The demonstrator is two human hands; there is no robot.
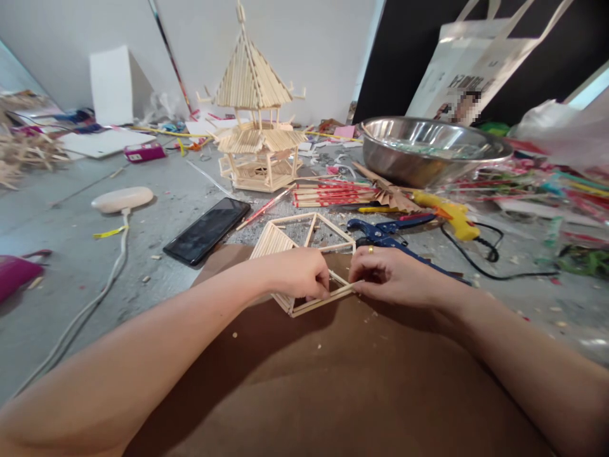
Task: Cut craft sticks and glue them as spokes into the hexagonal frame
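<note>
Head view: stick frame [272, 243] lies between and just beyond the two hands, its near edge toward the body; slats fill its left section, the other sections are open; left hand [304, 270] curled, fingertips pinching the near edge, forearm crossing in front of the slats; right hand [390, 273] pinching the right end of that same edge, thumb below; frame rests partly over a brown sheet [333, 387], its far part reaching over the grey surface [157, 311]; sheet runs from the near edge back toward the body, a few crumbs on it, giving room on this side; tighter beyond: phone [208, 230] near the left corner, blue cutter [385, 233] just beside the right corner, red-marked sticks [333, 192] past the far edge, glue gun [450, 214] farther right.
</note>
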